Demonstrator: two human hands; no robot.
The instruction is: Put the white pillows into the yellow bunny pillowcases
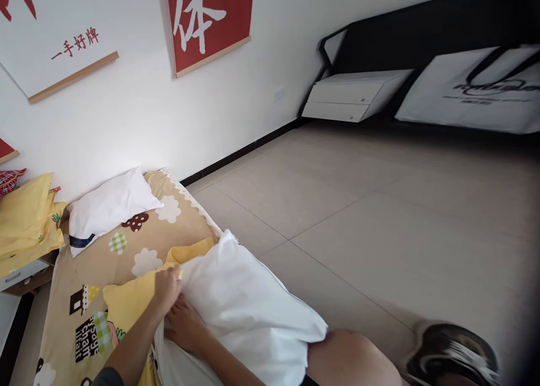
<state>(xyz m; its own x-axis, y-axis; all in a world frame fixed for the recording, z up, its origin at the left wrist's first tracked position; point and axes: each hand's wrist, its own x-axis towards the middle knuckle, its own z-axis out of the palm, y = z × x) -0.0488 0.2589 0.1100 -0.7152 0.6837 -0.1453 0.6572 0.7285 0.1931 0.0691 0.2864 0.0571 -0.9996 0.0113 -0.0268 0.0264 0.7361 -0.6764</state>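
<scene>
A plump white pillow (248,290) lies across the bed's edge and my lap, at the lower middle. Yellow printed cloth, apparently a pillowcase (130,296), spreads out to its left, with another fold showing behind the pillow's far end. My left hand (167,286) is closed on the yellow cloth where it meets the pillow. Just below it, my right hand (185,324) presses into the pillow's left side. Its fingers are curled and partly hidden by the white fabric, so what they hold is unclear.
A second white pillow (113,206) rests at the head of the patterned bed (97,273). Folded yellow bedding (27,217) sits on a nightstand at left. Tiled floor (337,234) lies to the right, with a black rack, white boxes (354,96) and a white bag (472,93) beyond.
</scene>
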